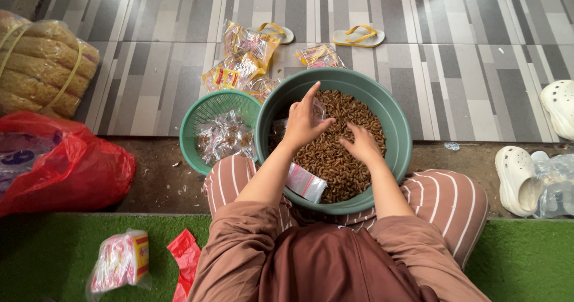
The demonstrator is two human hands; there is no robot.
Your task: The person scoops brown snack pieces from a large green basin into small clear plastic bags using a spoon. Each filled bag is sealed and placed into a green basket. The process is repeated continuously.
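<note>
Brown-clad lap nearest | large green basin of brown snack pieces between knees, within reach | small green basket beside, holding filled packets | left hand clamped on clear bag | right hand cupped, scooping pieces.

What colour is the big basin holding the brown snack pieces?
Dull green; the basin shows best in the head view.
</note>
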